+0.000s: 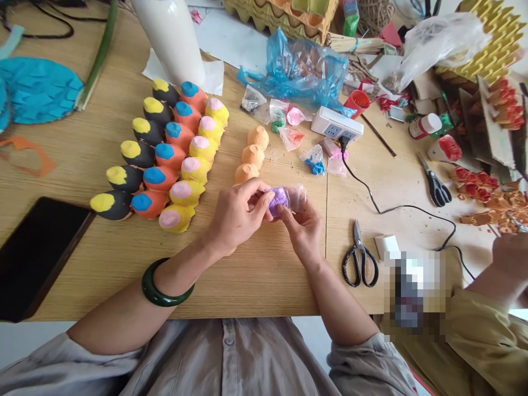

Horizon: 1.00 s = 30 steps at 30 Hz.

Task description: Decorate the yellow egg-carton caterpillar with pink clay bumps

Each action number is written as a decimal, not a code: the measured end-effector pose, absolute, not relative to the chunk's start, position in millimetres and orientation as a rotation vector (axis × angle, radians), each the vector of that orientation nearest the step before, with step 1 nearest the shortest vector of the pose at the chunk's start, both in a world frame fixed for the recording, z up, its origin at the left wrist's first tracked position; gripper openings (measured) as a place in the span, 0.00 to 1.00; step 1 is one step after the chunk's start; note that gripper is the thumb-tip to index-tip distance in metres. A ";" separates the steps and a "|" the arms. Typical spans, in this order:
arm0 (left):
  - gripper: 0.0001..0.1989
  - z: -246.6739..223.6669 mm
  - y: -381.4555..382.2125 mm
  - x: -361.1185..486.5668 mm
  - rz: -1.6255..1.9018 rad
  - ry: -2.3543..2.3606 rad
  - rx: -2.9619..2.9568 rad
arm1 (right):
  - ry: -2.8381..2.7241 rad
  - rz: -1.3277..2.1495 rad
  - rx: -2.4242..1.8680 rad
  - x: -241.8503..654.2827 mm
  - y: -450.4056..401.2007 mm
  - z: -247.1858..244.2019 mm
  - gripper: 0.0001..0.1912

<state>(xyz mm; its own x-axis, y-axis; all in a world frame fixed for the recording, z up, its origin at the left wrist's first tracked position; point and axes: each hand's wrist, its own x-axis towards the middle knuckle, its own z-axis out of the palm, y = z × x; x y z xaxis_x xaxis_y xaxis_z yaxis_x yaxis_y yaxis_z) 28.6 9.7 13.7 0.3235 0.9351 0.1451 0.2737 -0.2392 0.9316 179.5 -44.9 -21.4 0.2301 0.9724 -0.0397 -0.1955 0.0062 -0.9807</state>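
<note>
Left hand (236,217), dark green bangle (167,283) at its wrist, and right hand (301,231) both closed, fingertips pinching from either side a soft purple lump of clay (279,201) wrapped in clear plastic film (297,197), which sits between the two hands. Orange-painted egg-carton cups (251,154) stand in a row just beyond the left fingers, and black-handled steel scissors (361,257) lie on the light wooden table (272,286) beyond the right fingers, well apart.
</note>
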 end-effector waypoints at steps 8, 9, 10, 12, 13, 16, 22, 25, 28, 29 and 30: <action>0.07 7.0 2.1 34.6 1.038 1.034 1.677 | -0.873 1.015 -1.275 181.8 -46.6 -18.0 0.14; 0.07 6.8 1.4 35.2 1.033 1.050 1.678 | -0.875 1.007 -1.267 183.2 -46.5 -18.2 0.14; 0.07 6.6 1.1 35.5 1.030 1.064 1.672 | -0.880 1.006 -1.251 184.4 -46.3 -18.6 0.13; 0.07 5.9 1.8 35.2 1.027 1.081 1.637 | -0.891 1.034 -1.216 185.9 -45.6 -20.3 0.13; 0.08 5.5 2.5 34.7 1.024 1.079 1.614 | -0.889 1.060 -1.210 186.1 -45.2 -21.3 0.13; 0.08 5.0 4.9 32.3 0.991 1.028 1.564 | -0.850 1.104 -1.233 185.8 -44.7 -23.8 0.16; 0.09 8.9 7.5 26.7 0.979 1.088 1.611 | -0.841 1.052 -1.192 188.7 -44.4 -19.9 0.15; 0.11 9.8 8.7 25.4 0.994 1.108 1.688 | -0.870 1.028 -1.209 190.9 -44.6 -17.2 0.14; 0.16 8.3 9.1 25.5 0.947 1.099 1.746 | -0.865 1.037 -1.267 191.9 -44.8 -17.7 0.15; 0.17 7.4 9.2 25.5 0.934 1.099 1.737 | -0.854 1.042 -1.274 192.0 -44.8 -18.3 0.16; 0.19 6.4 9.4 25.4 0.933 1.098 1.722 | -0.842 1.044 -1.273 192.3 -44.7 -18.9 0.17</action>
<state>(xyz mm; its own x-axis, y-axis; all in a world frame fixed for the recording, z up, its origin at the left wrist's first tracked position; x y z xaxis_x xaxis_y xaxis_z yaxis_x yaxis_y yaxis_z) 25.4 9.4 6.4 0.3311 0.9338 0.1359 0.2849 -0.2362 0.9290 192.3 -44.7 -18.9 0.3296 0.9423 -0.0580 -0.1434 -0.0108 -0.9896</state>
